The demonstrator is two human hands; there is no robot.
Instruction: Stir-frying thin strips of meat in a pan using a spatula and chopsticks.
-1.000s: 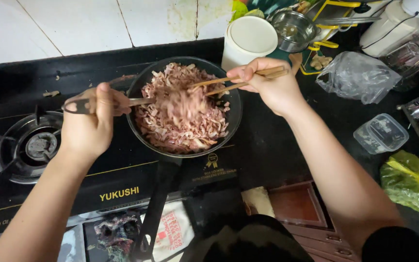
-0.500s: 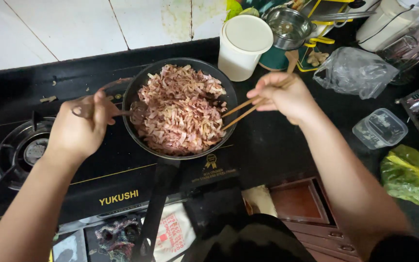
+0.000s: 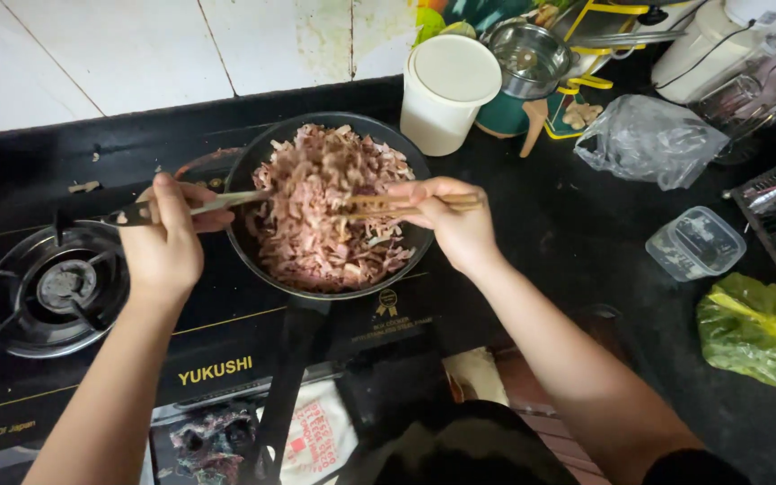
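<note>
Black countertop and a black two-burner gas stove point(image 3: 74, 359) fill your view, with pale wall tiles point(image 3: 136, 54) along the top. You work over a dark frying pan point(image 3: 258, 166) seated on the right burner, its long handle point(image 3: 285, 386) running toward six o'clock; it is heaped with shredded pinkish meat point(image 3: 321, 211). Your left hand point(image 3: 168, 242), at nine o'clock of the pan, is closed around a flat spatula-like utensil point(image 3: 217, 203) whose tip reaches into the meat. Your right hand point(image 3: 455, 224), at three o'clock, pinches a pair of wooden chopsticks point(image 3: 406, 205) with tips buried in the pile. I judge the shreds soft, moist and clingy, light in small tufts but prone to slip off smooth sticks, so take them in loose bunches near the tips; the pan itself looks heavy and probably hot, best held by the handle only. At twelve o'clock stands a white lidded tub point(image 3: 446, 94), plain-sided. At one o'clock sits a steel bowl point(image 3: 527, 58), then a crumpled clear plastic bag point(image 3: 648, 139). At three o'clock lies a small clear lidded box point(image 3: 695, 242), and at four o'clock a knotted green bag point(image 3: 752, 328). Yellow lettering point(image 3: 215, 370) marks the stove's front edge at seven o'clock, with a small gold emblem point(image 3: 388, 301) under the pan's rim.
</note>
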